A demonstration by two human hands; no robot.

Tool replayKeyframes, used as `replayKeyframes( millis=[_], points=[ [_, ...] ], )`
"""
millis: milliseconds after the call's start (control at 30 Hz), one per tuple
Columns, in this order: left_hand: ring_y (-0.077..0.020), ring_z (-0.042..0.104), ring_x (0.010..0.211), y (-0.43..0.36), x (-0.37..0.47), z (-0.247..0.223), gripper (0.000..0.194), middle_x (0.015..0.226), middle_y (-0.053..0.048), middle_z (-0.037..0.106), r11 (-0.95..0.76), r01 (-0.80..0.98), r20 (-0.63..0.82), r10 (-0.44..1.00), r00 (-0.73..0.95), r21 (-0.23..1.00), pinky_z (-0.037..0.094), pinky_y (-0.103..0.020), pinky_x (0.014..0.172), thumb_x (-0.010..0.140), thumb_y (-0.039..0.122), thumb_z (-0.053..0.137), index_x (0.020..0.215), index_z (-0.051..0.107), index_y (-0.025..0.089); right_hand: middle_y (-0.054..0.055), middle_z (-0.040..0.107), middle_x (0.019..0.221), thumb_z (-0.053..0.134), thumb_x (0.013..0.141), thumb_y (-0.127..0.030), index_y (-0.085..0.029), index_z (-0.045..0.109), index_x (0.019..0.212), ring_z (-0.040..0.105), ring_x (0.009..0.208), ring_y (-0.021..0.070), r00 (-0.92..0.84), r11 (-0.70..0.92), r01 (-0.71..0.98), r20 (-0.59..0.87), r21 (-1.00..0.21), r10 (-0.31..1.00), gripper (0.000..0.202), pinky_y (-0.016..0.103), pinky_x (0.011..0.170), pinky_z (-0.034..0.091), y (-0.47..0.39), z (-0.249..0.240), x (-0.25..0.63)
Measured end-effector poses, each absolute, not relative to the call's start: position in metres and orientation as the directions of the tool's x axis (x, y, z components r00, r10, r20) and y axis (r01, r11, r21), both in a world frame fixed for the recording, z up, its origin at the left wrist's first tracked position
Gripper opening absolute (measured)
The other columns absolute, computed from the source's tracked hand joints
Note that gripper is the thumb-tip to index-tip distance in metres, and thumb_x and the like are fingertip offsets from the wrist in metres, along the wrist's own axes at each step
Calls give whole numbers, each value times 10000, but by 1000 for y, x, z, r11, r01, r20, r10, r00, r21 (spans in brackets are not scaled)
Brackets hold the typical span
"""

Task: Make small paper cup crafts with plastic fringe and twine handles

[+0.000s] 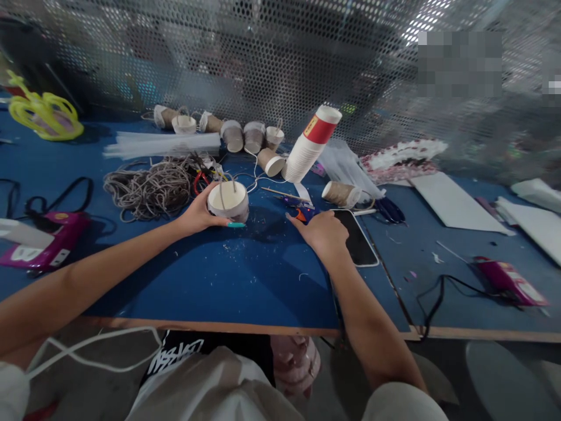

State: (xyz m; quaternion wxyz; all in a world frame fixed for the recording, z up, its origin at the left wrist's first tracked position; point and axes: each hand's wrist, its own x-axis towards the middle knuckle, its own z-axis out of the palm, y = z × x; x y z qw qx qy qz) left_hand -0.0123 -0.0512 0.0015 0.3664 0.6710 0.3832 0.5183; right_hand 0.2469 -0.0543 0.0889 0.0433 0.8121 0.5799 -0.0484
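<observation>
My left hand (pixel 205 211) is closed around the side of a small paper cup (pixel 228 197) with a grey-wrapped outside and a cord loop over its mouth. The cup stands upright near the middle of the blue table. To its right, my right hand (pixel 326 234) is closed on a blue hot glue gun (pixel 307 214) with an orange trigger; my palm covers part of it. A phone (pixel 360 238) lies beside that hand, partly under my wrist. Left of the cup is a tangled heap of grey cord (pixel 151 190), with red-handled pliers (pixel 200 182) at its edge.
A leaning stack of paper cups (pixel 302 155) stands behind the glue gun. Several cord-wrapped cups (pixel 232 137) line the back near a perforated metal screen (pixel 263 64). Clear sticks (pixel 164 144) lie before them. Magenta devices (pixel 65 234) with black cords sit at both sides.
</observation>
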Motion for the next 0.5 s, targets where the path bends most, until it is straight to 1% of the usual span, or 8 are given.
replayKeyframes(
  millis=[100,200,300,400,500],
  points=[
    [-306,583,1152,-52,-13,2,913,1210,-157,606,-503,141,475,860,187,853,453,-479,1034,497,636,835,1216,497,186,346,580,1237,464,861,-684,61,531,1281,594,1160,421,286,-284,958,-184,37,940,858,493,898,498,-51,87,248],
    [-320,551,1206,-53,-13,3,921,1265,-166,578,-546,149,517,833,196,824,420,-488,1071,508,634,833,1242,489,198,319,628,1183,396,887,-684,30,620,1193,605,1138,424,267,-265,964,-201,38,943,809,498,885,492,-48,83,249],
    [-320,564,1184,-53,-12,3,932,1244,-160,592,-522,182,492,850,186,833,438,-485,1052,499,668,817,1236,494,196,304,655,1148,374,910,-646,6,663,1140,634,1095,400,238,-237,971,-193,31,952,749,471,865,494,-46,78,251],
    [-306,589,1141,-53,-13,3,934,1207,-151,614,-491,227,449,868,212,841,478,-464,1007,514,696,791,1240,483,195,286,668,1127,393,913,-601,-16,686,1109,659,1058,375,216,-214,976,-174,26,961,682,439,835,506,-45,75,253],
    [-307,589,1142,-53,-15,1,942,1211,-157,617,-481,237,435,873,221,844,486,-467,997,532,703,777,1263,466,196,274,683,1088,421,912,-527,-24,692,1088,672,1027,361,198,-199,980,-146,12,969,597,420,808,515,-44,74,254]
  ],
)
